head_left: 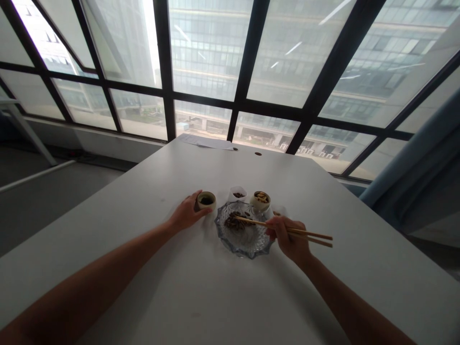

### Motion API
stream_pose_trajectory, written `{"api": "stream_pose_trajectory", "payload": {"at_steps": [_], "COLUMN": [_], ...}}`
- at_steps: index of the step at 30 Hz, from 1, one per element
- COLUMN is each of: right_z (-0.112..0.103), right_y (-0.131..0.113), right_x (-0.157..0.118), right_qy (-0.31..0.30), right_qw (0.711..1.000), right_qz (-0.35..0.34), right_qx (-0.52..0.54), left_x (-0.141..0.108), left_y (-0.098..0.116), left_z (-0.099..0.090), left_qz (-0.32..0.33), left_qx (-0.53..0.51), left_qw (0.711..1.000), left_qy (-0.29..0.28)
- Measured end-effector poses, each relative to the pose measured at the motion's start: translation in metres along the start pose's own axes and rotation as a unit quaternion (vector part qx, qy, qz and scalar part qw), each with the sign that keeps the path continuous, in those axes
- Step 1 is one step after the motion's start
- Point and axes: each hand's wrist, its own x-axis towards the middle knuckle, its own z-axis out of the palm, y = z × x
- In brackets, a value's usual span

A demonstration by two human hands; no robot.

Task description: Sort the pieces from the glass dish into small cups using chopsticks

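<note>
My right hand (290, 237) is closed around a pair of wooden chopsticks (311, 235). Their tips reach into a small heap of dark brown, thin pieces (235, 221) on the left part of a scalloped clear glass plate (244, 251). My left hand (189, 211) grips a small pale cup (207, 205) from its left side, thumb in front; something dark is inside. Behind the plate stand a small white container (237, 191) with dark bits and a pale cup (260, 204) with yellowish-brown pieces. Another small clear container (280, 211) is partly hidden behind my right hand.
Everything stands on a white table (161, 278). Paper sheets (204, 142) lie at its far edge, near two round cable holes (258, 154). Large dark-framed windows (212, 52) rise behind it, and a blue curtain (413, 167) hangs at the right.
</note>
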Motion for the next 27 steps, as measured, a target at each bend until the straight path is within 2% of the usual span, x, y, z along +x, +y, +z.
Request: {"api": "stream_pose_trajectory", "payload": {"at_steps": [2,5,7,10,14,19,24,27], "right_z": [0.004,0.01,0.012,0.012,0.011,0.009,0.011,0.012], "right_y": [0.006,0.014,0.021,0.032,0.04,0.036,0.032,0.035], "right_x": [-0.005,-0.012,-0.014,-0.016,-0.015,-0.015,-0.016,-0.016], "right_qy": [0.083,0.175,0.211,0.234,0.248,0.283,0.269,0.265], "right_qw": [0.992,0.96,0.932,0.901,0.887,0.889,0.9,0.89], "right_qz": [0.069,0.161,0.209,0.249,0.26,0.215,0.191,0.213], "right_qx": [0.06,0.151,0.207,0.267,0.292,0.29,0.285,0.304], "left_x": [0.0,0.0,0.0,-0.001,-0.001,-0.002,-0.003,-0.003], "left_y": [0.001,0.003,0.004,0.006,0.008,0.01,0.01,0.01], "left_z": [-0.001,-0.002,-0.003,-0.004,-0.006,-0.008,-0.009,-0.008], "left_qz": [0.001,0.005,0.008,0.011,0.003,0.001,0.001,0.003], "left_qx": [0.005,0.006,0.003,0.001,0.009,0.019,0.031,0.034], "left_qw": [1.0,1.0,1.0,1.0,1.0,0.999,0.999,0.999], "left_qy": [-0.001,-0.005,-0.009,-0.013,-0.02,-0.026,-0.023,-0.013]}}
